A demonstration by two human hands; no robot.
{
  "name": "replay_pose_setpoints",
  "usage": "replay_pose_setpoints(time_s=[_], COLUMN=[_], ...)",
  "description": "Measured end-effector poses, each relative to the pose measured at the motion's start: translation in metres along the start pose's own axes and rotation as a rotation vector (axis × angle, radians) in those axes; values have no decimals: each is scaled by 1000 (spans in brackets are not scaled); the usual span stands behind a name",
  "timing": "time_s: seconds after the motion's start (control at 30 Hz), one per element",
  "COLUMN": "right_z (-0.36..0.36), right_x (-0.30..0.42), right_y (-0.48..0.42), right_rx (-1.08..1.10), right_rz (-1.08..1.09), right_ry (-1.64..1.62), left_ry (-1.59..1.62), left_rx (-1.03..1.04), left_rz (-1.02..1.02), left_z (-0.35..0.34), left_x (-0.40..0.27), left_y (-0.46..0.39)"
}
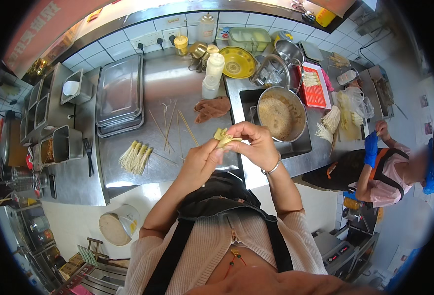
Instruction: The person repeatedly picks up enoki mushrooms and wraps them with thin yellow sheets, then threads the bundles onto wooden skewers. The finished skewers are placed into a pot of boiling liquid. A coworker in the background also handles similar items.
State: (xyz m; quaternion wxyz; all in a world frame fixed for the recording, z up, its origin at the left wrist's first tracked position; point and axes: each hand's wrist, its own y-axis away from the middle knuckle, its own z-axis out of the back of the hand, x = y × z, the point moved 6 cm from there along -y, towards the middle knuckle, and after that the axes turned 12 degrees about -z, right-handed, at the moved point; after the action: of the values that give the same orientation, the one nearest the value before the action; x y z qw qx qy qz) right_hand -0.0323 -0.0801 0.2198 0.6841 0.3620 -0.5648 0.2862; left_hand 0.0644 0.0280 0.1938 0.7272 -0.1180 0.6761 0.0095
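Observation:
My left hand [200, 161] and my right hand [258, 143] meet above the front of the steel counter [124, 127]. Between their fingertips they pinch a folded, pale yellow sheet [223, 138], which looks like tofu skin; its inside is partly hidden by my fingers. Left of my hands lies a row of enoki mushroom bundles [135, 156] bound in yellow wraps. Several thin bamboo skewers [186, 125] are scattered between that row and my hands. Just beyond them rests a crumpled brown cloth [213, 108].
Stacked lidded steel trays [120, 90] stand at the left. A pot of brown liquid [278, 116] sits in the sink [290, 149]. Squeeze bottles [214, 68] and a yellow plate [238, 61] are behind. Loose enoki [330, 120] lie right, near a co-worker's blue-gloved hand [371, 147].

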Motion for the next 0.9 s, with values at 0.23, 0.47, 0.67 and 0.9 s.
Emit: replay_pose_setpoints(time_s=[0.23, 0.47, 0.67, 0.9], right_z=[-6, -22, -45, -119], right_x=[-6, 13, -12, -86], right_y=[-3, -15, -31, -79], right_rx=[133, 316, 191, 308], right_rz=[61, 307, 177, -107], right_ry=[-218, 33, 130, -63], left_ry=[1125, 1645, 430, 263], left_rx=[65, 413, -305, -610], left_rz=[260, 392, 2, 99], left_z=[-18, -27, 35, 88], left_x=[12, 20, 31, 82], left_y=[9, 25, 35, 95])
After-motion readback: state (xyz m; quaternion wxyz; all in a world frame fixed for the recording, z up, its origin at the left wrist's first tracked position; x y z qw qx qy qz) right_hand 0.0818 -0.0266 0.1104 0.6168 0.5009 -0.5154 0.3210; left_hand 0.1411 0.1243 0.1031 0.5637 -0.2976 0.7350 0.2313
